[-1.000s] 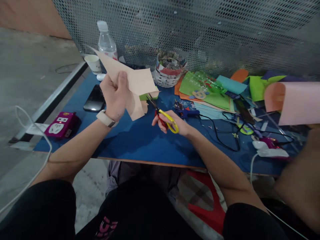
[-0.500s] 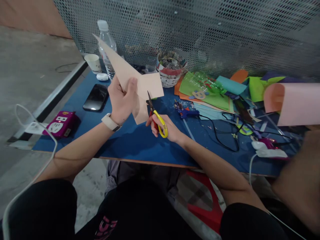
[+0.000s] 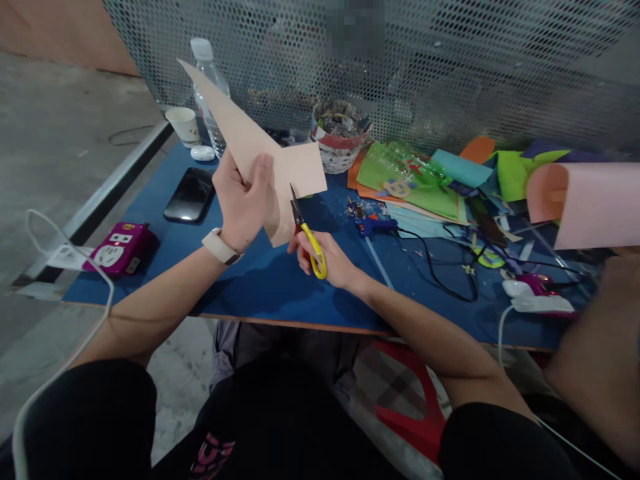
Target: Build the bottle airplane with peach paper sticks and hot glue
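A pale peach sheet of paper point(image 3: 303, 167), with a long pointed arm toward the upper left, is pinched in my left hand point(image 3: 245, 193), thumb on top and fingers beneath. My right hand point(image 3: 327, 257) grips a pair of scissors point(image 3: 313, 243) with yellow and red handles. Their dark blades lie at the paper's lower edge, one blade showing over its face. A white band circles my left wrist.
On the blue table point(image 3: 280, 293) lie a phone point(image 3: 189, 195) and a magenta power adapter point(image 3: 120, 248). Behind stand a paper cup point(image 3: 183, 127), a water bottle point(image 3: 210, 87) and a woven basket point(image 3: 340, 150). To the right are a blue glue gun point(image 3: 377, 225), coloured sheets and a black cord.
My right hand and the scissors have shifted slightly left, and the handles have come closer together. The paper stays in my left hand, nearly still.
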Demonstrator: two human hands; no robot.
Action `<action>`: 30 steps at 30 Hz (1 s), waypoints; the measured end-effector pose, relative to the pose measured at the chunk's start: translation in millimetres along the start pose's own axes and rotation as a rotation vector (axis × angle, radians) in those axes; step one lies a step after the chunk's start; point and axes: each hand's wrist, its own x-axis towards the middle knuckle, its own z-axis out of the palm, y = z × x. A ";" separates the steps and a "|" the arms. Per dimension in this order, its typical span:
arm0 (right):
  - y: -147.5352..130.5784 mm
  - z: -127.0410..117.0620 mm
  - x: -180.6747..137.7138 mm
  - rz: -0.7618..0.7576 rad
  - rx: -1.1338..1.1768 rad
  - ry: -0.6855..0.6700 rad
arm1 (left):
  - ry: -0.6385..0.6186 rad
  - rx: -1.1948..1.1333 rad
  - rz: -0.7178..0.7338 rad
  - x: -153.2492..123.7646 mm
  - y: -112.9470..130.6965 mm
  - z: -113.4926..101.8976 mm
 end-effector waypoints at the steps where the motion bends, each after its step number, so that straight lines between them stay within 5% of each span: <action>1: 0.3 0.8 -0.2 0.000 0.001 -0.001 | -0.001 0.002 -0.009 -0.1 0.7 0.2; 30: 7.5 -6.1 1.7 -0.013 0.030 0.084 | -0.043 -0.024 -0.105 -2.6 -3.1 -0.8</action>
